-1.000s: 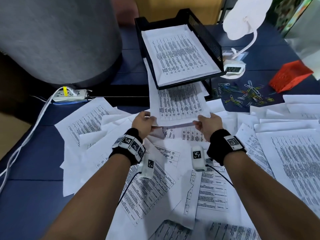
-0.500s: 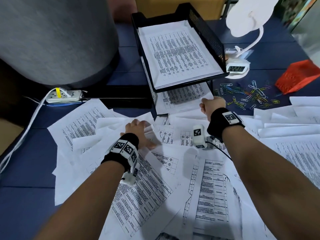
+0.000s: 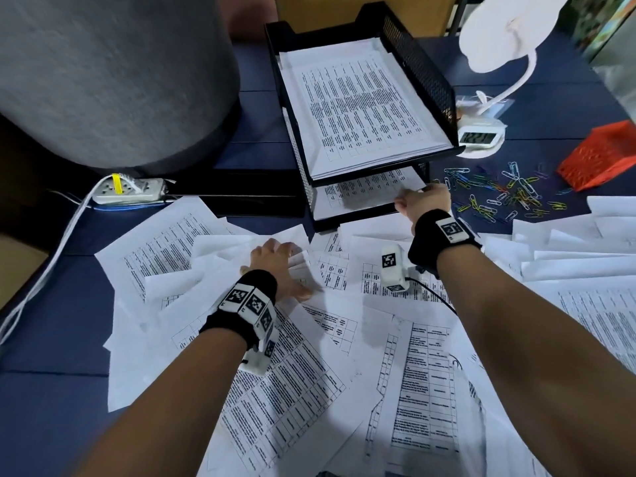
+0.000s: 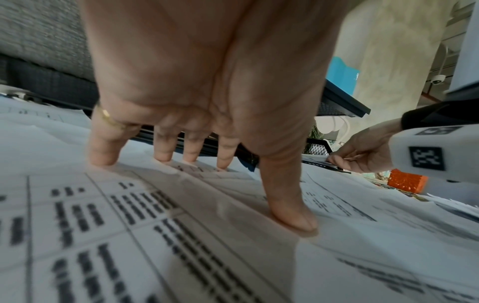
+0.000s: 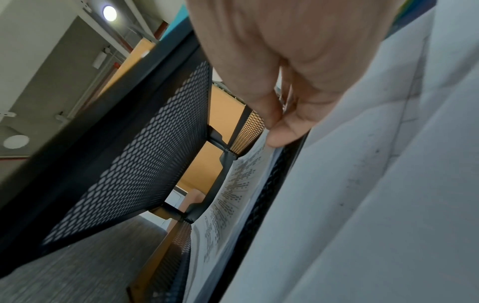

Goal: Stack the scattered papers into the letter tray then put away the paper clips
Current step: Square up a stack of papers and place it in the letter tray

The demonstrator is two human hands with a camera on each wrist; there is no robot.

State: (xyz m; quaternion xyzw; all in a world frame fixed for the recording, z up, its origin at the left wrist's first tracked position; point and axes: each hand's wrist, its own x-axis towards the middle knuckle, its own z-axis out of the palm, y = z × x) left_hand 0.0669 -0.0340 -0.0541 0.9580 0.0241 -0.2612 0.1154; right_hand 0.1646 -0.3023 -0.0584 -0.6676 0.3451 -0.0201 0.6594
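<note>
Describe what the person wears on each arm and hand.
Both forearms are bare. Each wrist has a black band carrying white tags with black square codes, plus a small white camera box; a thin black cable leaves the right one. The left hand wears a gold ring.

Black wristbands point(image 3: 442, 237) carry white coded tags; a gold ring point(image 4: 110, 121) circles one left finger.

I see a dark blue table point(image 3: 51, 339) carrying a wide scatter of printed papers point(image 3: 282, 407) across its near half. Behind them stands a black mesh tray point(image 3: 418, 68), with a power strip point(image 3: 129, 191) to its left. Right of it lie loose coloured clips point(image 3: 499, 192), a tipped orange basket point(image 3: 602, 156) and a white lamp point(image 3: 481, 132).
</note>
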